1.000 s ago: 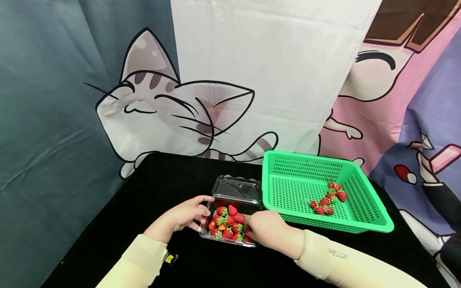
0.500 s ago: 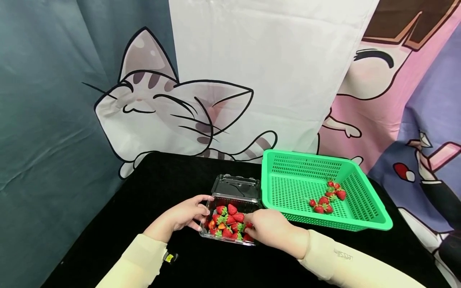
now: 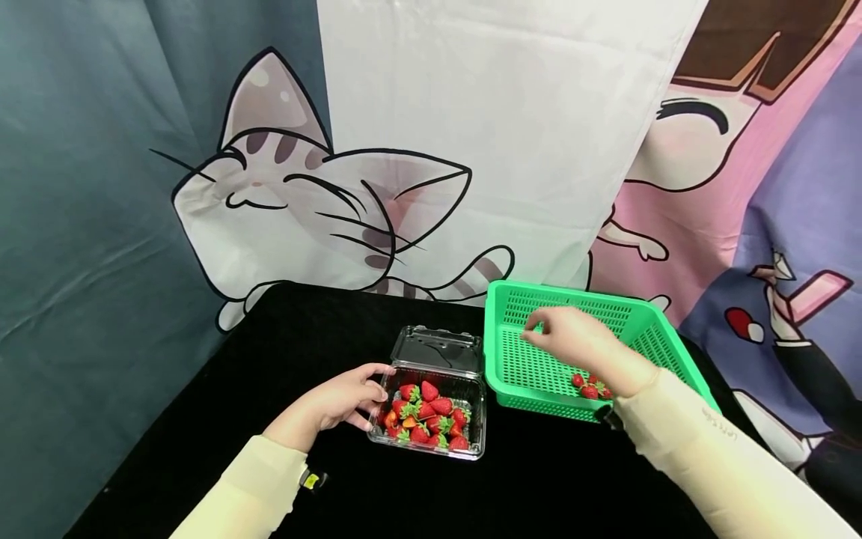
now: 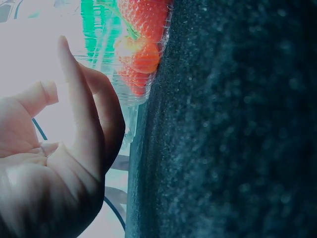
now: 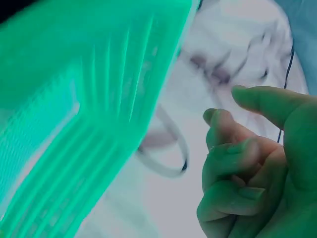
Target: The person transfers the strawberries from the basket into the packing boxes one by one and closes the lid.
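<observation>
A clear plastic clamshell box (image 3: 473, 384) stands with its lid (image 3: 435, 350) folded back, several strawberries (image 3: 441, 406) inside. My left hand (image 3: 343, 397) holds the box by its left side, fingertips at the rim and wall; through the wall the left wrist view shows red fruit (image 4: 143, 54) close to the fingers. Over the green basket (image 3: 515, 397) hovers my right hand (image 3: 572, 333), with nothing between thumb and index finger; the right wrist view shows its other fingers (image 5: 228, 158) loosely curled. A few strawberries (image 3: 589, 389) lie in the basket, partly hidden by the right forearm.
The box and basket stand side by side on a black cloth (image 3: 323, 322). Printed curtains (image 3: 417, 90) hang right behind the table. The basket's raised wall (image 5: 114, 74) is close by the right hand.
My right hand has left the box's right end and moved up and right over the basket, uncovering strawberries there. The left hand keeps its place on the box.
</observation>
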Tool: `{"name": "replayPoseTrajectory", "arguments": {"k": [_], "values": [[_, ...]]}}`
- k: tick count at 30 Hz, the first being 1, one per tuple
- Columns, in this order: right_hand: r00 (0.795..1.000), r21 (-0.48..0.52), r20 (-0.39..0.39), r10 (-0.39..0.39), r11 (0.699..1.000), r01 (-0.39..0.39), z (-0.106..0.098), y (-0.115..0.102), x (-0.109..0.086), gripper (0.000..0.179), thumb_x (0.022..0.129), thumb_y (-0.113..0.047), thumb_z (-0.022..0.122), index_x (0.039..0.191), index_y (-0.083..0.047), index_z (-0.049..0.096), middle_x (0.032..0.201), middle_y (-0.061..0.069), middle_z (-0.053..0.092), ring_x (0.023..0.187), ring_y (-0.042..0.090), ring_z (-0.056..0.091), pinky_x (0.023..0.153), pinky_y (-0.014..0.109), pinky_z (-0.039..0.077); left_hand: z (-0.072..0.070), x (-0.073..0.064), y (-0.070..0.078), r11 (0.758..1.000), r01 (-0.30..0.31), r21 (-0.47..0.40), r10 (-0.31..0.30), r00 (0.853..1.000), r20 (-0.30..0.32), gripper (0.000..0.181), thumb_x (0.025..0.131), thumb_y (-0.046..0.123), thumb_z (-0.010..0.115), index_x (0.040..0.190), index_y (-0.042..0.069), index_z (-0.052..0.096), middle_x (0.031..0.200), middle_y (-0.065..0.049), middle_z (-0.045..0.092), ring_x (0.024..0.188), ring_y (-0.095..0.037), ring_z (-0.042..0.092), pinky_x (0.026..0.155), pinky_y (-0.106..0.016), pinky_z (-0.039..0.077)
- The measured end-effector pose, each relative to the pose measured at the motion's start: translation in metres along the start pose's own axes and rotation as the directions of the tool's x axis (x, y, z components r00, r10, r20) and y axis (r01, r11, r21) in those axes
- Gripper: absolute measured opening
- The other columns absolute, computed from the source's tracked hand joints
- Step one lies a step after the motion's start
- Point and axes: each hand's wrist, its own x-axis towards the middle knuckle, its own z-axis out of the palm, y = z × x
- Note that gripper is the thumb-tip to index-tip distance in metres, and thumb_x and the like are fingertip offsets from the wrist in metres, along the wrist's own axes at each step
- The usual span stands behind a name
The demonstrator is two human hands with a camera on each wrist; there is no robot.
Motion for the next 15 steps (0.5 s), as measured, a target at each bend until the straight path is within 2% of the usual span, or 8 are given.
{"name": "replayPoseTrajectory", "arguments": {"k": [4,11,12,13,15], "values": [[0.996,0.048,-0.005,0.092,0.995,-0.091,-0.016,0.038,0.016,0.035,0.099,-0.037,0.055,0.116,-0.011,0.069,0.114,0.011,0.068,0.092,0.023,0.063,0.077,0.045,0.051,-0.001,0.001,0.000,1.000,-0.003,-0.002,0.003,1.000,0.003,0.058,0.091,0.006,0.057,0.146,0.012,0.040,0.098,-0.011,0.057,0.073,-0.015,0.057,0.052,-0.029,0.056],[0.972,0.097,-0.071,0.222,0.972,-0.215,-0.020,0.087,0.027,0.041,0.098,-0.029,0.043,0.123,-0.004,0.064,0.125,0.021,0.060,0.085,0.027,0.056,0.070,0.042,0.045,0.000,0.000,0.000,1.000,-0.005,-0.002,0.005,1.000,0.005,0.059,0.091,0.006,0.058,0.146,0.011,0.039,0.099,-0.013,0.058,0.073,-0.015,0.057,0.051,-0.029,0.056],[0.969,0.103,-0.084,0.232,0.969,-0.223,-0.018,0.093,0.028,0.041,0.098,-0.029,0.042,0.122,-0.003,0.064,0.123,0.021,0.060,0.084,0.027,0.055,0.069,0.042,0.044,0.000,-0.001,0.000,1.000,-0.004,-0.003,0.004,1.000,0.006,0.059,0.090,0.006,0.058,0.146,0.011,0.039,0.100,-0.013,0.058,0.073,-0.015,0.057,0.051,-0.029,0.056],[0.965,0.109,-0.092,0.246,0.966,-0.236,-0.017,0.099,0.029,0.039,0.098,-0.028,0.041,0.115,-0.002,0.064,0.115,0.021,0.062,0.081,0.027,0.053,0.067,0.041,0.043,0.000,-0.001,0.000,1.000,-0.004,-0.006,0.004,1.000,0.007,0.059,0.090,0.006,0.058,0.146,0.011,0.039,0.101,-0.013,0.058,0.073,-0.015,0.057,0.051,-0.030,0.056],[0.956,0.127,-0.101,0.275,0.957,-0.262,-0.012,0.109,0.031,0.032,0.096,-0.026,0.039,0.095,-0.003,0.062,0.092,0.017,0.060,0.071,0.025,0.047,0.061,0.038,0.039,0.000,-0.001,0.000,1.000,-0.005,-0.010,0.005,1.000,0.011,0.059,0.090,0.006,0.058,0.146,0.011,0.039,0.102,-0.013,0.058,0.073,-0.015,0.057,0.052,-0.029,0.056]]}}
